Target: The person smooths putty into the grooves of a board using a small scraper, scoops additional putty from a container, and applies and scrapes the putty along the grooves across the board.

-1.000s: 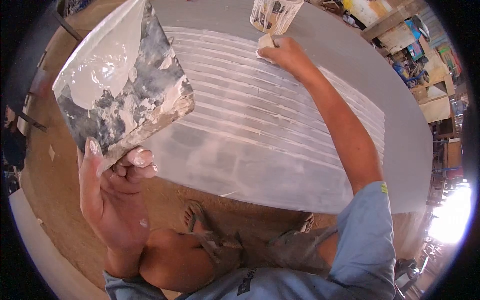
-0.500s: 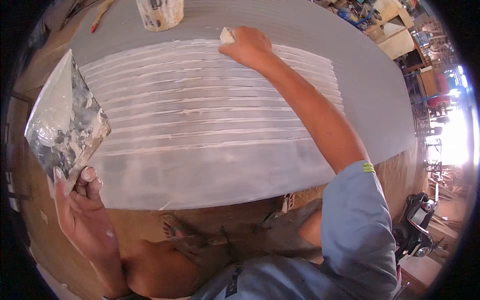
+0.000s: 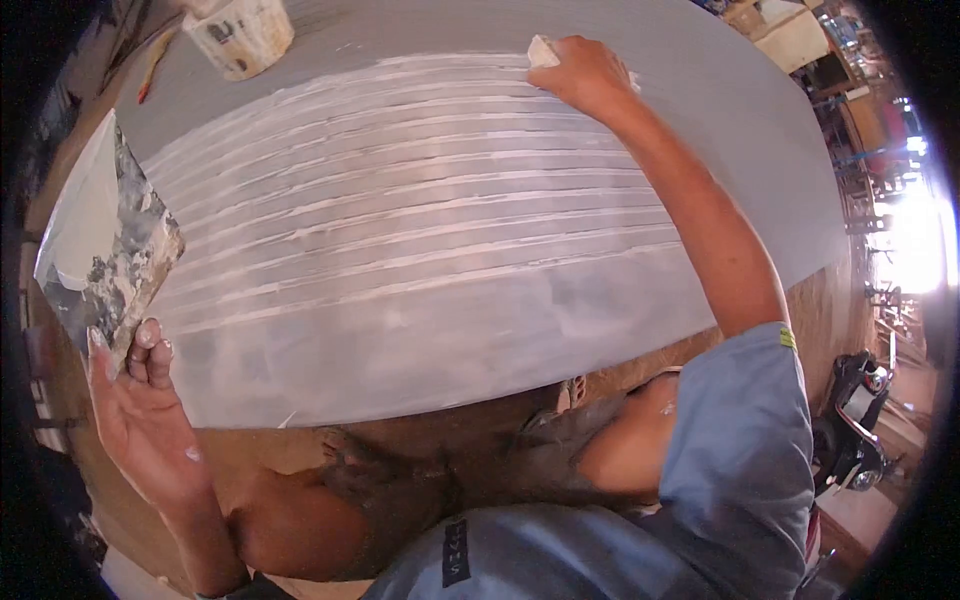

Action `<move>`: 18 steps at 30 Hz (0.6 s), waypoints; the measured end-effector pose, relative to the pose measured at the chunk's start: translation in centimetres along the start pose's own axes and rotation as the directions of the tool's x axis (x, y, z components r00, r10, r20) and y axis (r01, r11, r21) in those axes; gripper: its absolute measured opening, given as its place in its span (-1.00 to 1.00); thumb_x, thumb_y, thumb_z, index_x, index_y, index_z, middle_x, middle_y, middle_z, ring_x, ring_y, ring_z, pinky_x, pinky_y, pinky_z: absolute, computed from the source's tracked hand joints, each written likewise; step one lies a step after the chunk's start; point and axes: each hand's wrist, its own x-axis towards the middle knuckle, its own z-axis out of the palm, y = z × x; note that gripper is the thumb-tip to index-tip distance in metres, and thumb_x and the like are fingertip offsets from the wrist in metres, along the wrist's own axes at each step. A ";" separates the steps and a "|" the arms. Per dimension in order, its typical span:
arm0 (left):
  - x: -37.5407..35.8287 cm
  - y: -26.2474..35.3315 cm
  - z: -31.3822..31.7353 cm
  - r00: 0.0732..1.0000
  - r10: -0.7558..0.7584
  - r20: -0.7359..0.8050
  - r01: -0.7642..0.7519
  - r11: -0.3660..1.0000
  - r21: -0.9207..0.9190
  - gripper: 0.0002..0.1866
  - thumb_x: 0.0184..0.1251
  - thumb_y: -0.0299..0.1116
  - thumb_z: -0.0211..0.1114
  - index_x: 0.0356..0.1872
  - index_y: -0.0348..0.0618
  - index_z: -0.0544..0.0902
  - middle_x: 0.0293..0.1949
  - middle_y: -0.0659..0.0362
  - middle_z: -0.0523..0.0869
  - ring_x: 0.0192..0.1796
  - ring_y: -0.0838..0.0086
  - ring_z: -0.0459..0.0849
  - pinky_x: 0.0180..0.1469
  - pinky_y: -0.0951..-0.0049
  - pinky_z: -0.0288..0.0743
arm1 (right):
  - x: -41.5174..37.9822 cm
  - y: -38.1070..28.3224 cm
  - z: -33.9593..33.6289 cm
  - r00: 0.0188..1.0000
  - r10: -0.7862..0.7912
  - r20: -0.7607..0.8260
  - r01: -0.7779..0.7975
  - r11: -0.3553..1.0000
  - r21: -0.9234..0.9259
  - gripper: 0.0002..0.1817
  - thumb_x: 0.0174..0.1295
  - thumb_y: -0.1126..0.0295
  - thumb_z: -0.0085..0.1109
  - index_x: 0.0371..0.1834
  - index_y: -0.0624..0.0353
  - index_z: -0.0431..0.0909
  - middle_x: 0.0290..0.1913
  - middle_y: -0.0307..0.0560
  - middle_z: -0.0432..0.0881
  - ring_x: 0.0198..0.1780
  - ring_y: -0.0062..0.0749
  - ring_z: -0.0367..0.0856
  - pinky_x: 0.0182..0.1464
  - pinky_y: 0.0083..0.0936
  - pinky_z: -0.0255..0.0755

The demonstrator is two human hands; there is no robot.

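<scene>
My left hand [image 3: 145,425] grips the lower edge of a flat putty board [image 3: 110,230] and keeps it raised and tilted at the left. Smooth pale putty coats part of this board; dried, blotchy residue covers the rest. Stretched far forward, my right hand [image 3: 590,75] is closed on a putty scraper [image 3: 543,52], whose off-white end sticks out past the thumb. The fingers hide most of that scraper. Below it lies a large grey panel [image 3: 420,370] with several long, roughly parallel whitish putty streaks [image 3: 400,165].
A putty-smeared white bucket [image 3: 240,40] stands on the panel's far left. Beside it lies a thin tool with a reddish end [image 3: 150,70]. At the right a motorbike [image 3: 850,425] is parked near wood pieces and cluttered shelving.
My right hand has moved right along the far edge of the streaks with the scraper. The view has shifted a little; my left hand still holds the putty board up.
</scene>
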 end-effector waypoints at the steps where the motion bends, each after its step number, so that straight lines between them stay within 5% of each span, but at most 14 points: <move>1: 0.2 0.1 -0.1 1.000 0.000 0.011 0.000 1.000 -0.004 -0.58 0.61 -0.31 -0.03 0.31 -0.40 0.40 0.12 -0.10 0.59 0.13 0.25 0.60 0.23 0.36 0.50 | -0.1 0.3 0.6 0.998 -0.013 -0.068 0.012 1.000 -0.013 -0.56 0.00 0.02 0.29 -0.24 0.18 0.72 -0.25 0.12 0.75 -0.19 -0.08 0.73 -0.08 -0.16 0.53; 7: 0.7 1.6 0.2 0.998 -0.038 0.048 0.036 0.999 0.034 -0.58 0.61 -0.27 -0.03 0.27 -0.40 0.42 0.08 -0.09 0.61 0.09 0.28 0.61 0.19 0.37 0.51 | 0.4 2.8 0.3 0.993 -0.009 -0.120 0.008 1.000 -0.005 -0.53 -0.02 0.01 0.27 -0.22 0.19 0.72 -0.25 0.13 0.75 -0.17 -0.03 0.72 -0.04 -0.16 0.51; 9: 0.9 2.4 0.5 0.923 -0.096 0.372 0.152 0.980 -0.126 -0.62 0.60 -0.35 0.01 0.29 -0.35 0.44 0.19 -0.08 0.60 0.17 0.24 0.61 0.32 0.29 0.46 | 0.5 4.8 -0.6 0.995 0.016 -0.102 -0.017 1.000 -0.011 -0.52 -0.02 0.01 0.28 -0.21 0.20 0.72 -0.24 0.13 0.75 -0.16 -0.01 0.72 -0.03 -0.16 0.51; 15: 0.4 3.5 1.9 0.928 -0.185 0.325 0.250 0.953 -0.171 -0.63 0.61 -0.31 0.01 0.26 -0.32 0.45 0.13 -0.02 0.63 0.08 0.31 0.63 0.25 0.34 0.50 | 1.4 11.1 -1.2 0.979 0.201 -0.042 -0.202 0.979 -0.028 -0.45 -0.02 -0.05 0.34 -0.11 0.19 0.72 -0.11 0.19 0.74 -0.01 0.06 0.71 0.10 -0.10 0.51; 18: 0.6 2.5 0.0 0.949 -0.220 0.225 0.250 0.962 -0.112 -0.64 0.61 -0.32 0.00 0.27 -0.30 0.44 0.10 0.01 0.64 0.06 0.33 0.63 0.18 0.34 0.51 | 1.2 12.6 0.2 0.935 0.321 -0.154 -0.343 0.926 -0.156 -0.42 0.01 -0.06 0.35 -0.09 0.24 0.71 -0.09 0.20 0.74 -0.01 -0.01 0.72 0.06 -0.15 0.53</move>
